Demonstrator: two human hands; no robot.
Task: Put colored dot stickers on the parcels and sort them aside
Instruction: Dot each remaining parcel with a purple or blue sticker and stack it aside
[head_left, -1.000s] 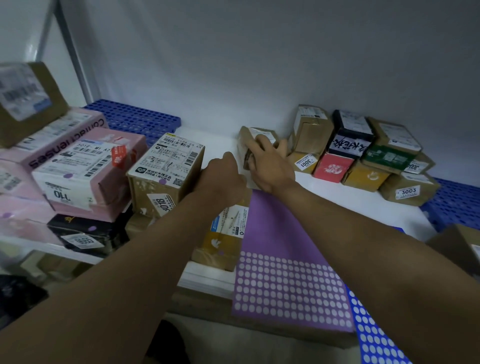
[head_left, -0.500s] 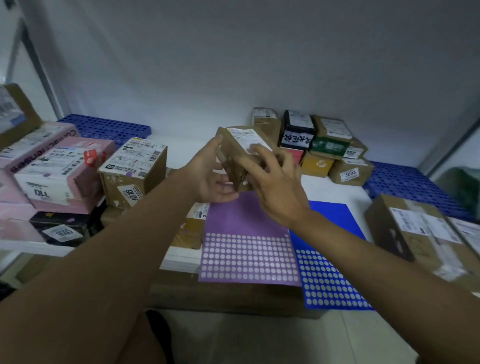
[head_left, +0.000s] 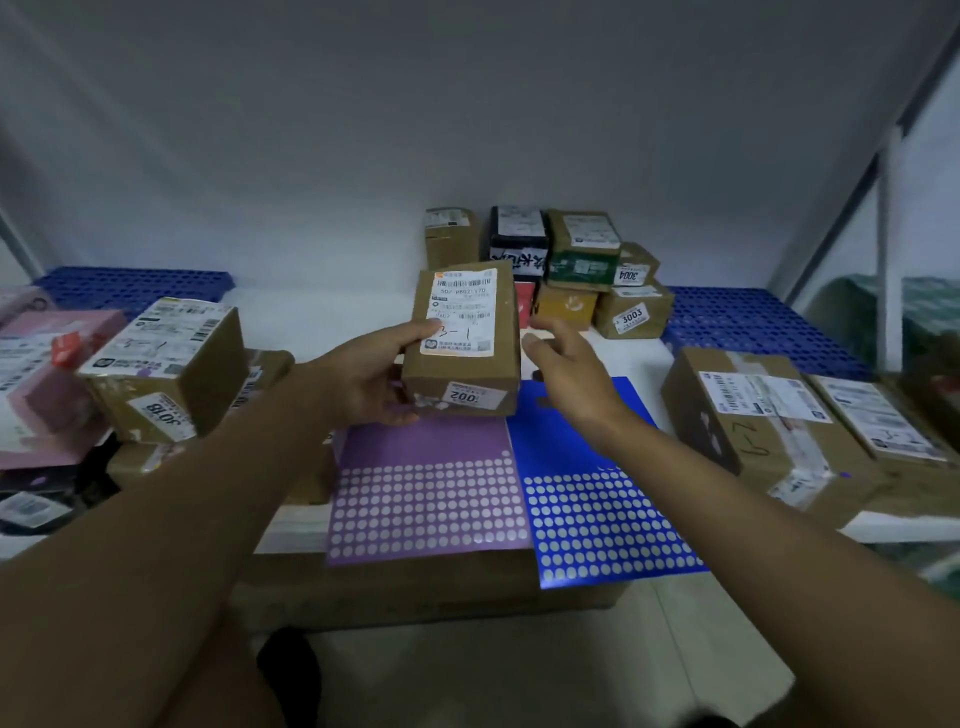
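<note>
My left hand (head_left: 363, 371) grips a small brown cardboard parcel (head_left: 465, 338) with a white shipping label, held above the sticker sheets. My right hand (head_left: 569, 371) hovers just right of the parcel, fingers relaxed and holding nothing. Below lie a purple dot sticker sheet (head_left: 428, 488) and a blue dot sticker sheet (head_left: 597, 499), side by side on a big carton. A pile of small parcels (head_left: 576, 270) sits at the back against the wall.
Sorted parcels stand at the left, among them a brown box (head_left: 166, 364) and pink boxes (head_left: 47, 374). Larger brown parcels (head_left: 769, 421) lie at the right. Blue plastic pallets (head_left: 753, 322) flank the white shelf. A metal rack post (head_left: 888, 234) rises at the right.
The parcel came from the back pile toward me and turned label-up. My right hand has let go of it and moved off to its right; my left hand alone holds it now.
</note>
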